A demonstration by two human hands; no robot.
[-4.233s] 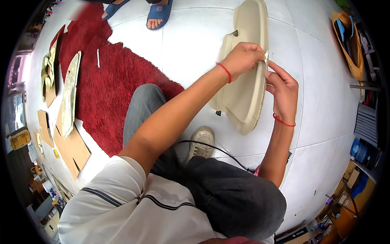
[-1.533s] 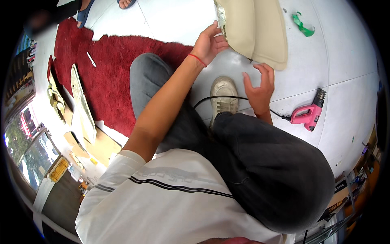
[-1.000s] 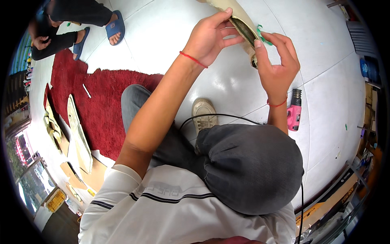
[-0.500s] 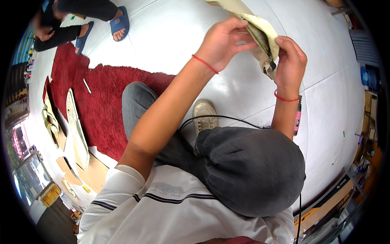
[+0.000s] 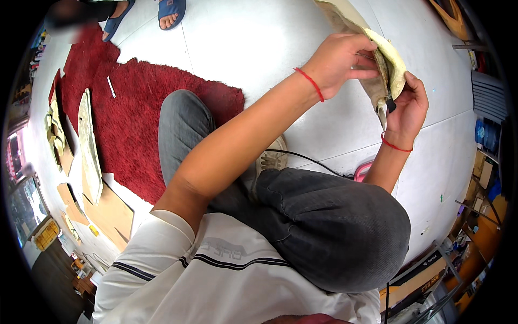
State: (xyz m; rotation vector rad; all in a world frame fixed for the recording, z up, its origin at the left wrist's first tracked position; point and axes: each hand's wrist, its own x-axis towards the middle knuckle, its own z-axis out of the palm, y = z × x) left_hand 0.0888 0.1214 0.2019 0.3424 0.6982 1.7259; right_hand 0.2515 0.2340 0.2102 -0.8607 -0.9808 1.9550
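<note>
A long, curved panel (image 5: pixel 372 86) with a grey-brown outer side and a pale yellow, foam-like layer (image 5: pixel 394 54) is held up at the upper right, off the floor. My left hand (image 5: pixel 342 62) grips its left edge, the thumb over the top and the fingers slightly apart below. At the lower right edge, my right hand (image 5: pixel 409 105) pinches the pale layer between thumb and fingers. The two layers stand apart along a dark gap between my hands. A small black piece (image 5: pixel 390 105) sticks out at the panel's near end.
A red shaggy rug (image 5: pixel 129 119) lies on the white tiled floor (image 5: pixel 259 43) to the left. Beside it are a similar long panel (image 5: pixel 89 140) and brown board pieces (image 5: pixel 110 213). A black cable (image 5: pixel 307 156) runs near a pink object (image 5: pixel 362 171). Another person's blue slippers (image 5: pixel 172 7) show at the top.
Both hands and the panel sit farther right and a little lower in the picture. The view itself has shifted, and the other person shows less. Both hands keep their hold.
</note>
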